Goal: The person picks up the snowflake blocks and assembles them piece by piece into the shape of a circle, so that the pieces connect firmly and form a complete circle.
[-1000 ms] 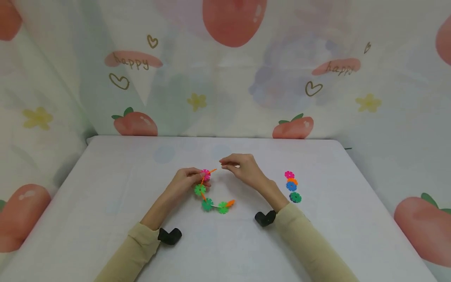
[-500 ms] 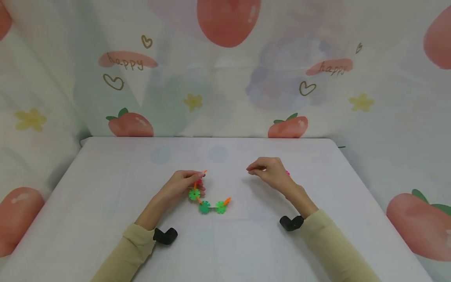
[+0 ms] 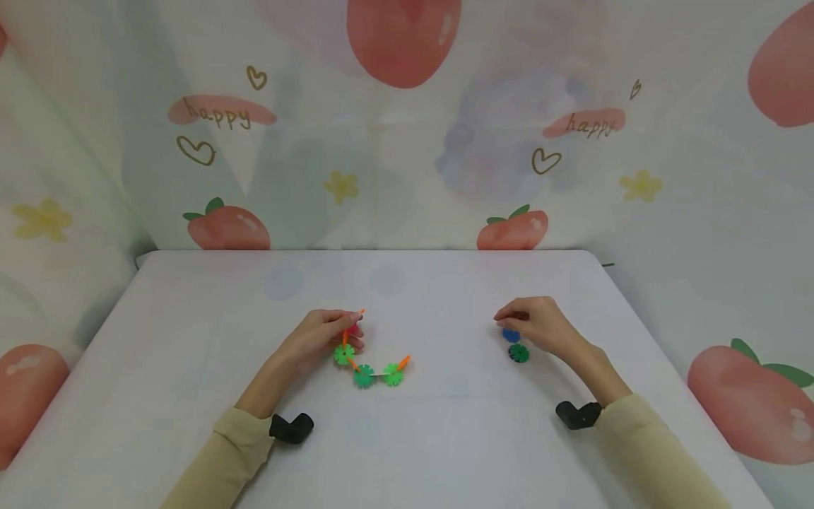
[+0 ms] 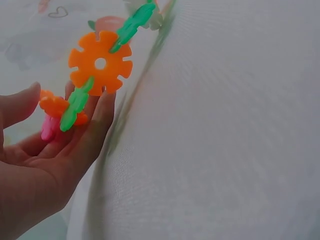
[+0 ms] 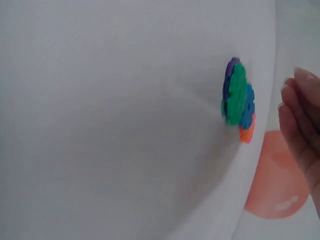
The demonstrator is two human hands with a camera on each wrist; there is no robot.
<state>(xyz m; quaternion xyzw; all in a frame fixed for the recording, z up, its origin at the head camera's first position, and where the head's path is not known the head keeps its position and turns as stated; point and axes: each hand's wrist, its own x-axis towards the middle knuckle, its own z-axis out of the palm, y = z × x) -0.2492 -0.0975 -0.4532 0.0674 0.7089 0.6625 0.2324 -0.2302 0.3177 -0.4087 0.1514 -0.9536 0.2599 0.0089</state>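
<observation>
My left hand point(image 3: 318, 338) pinches one end of a chain of notched plastic snowflake discs point(image 3: 344, 354), in pink, orange and greens. The rest of the chain curves down toward the white cloth. In the left wrist view, an orange disc point(image 4: 82, 65) stands out beyond the fingertips, and the thumb is at another orange one. My right hand point(image 3: 547, 329) hovers at the loose discs, fingers loosely bent, with nothing visible between them. Below it are a blue disc point(image 3: 511, 336) and a green disc point(image 3: 519, 353); the right wrist view also has an orange disc point(image 5: 246, 134), partly covered.
A white cloth covers the table point(image 3: 445, 438). Behind it hangs a printed curtain point(image 3: 394, 162) with fruit and "happy" lettering. Black wrist devices point(image 3: 291, 428) sit at both cuffs. In the right wrist view, a purple disc point(image 5: 230, 75) lies against the green one.
My right hand has moved right, away from the chain and over to the loose discs. My left hand keeps its hold on the chain. The head view has shifted slightly.
</observation>
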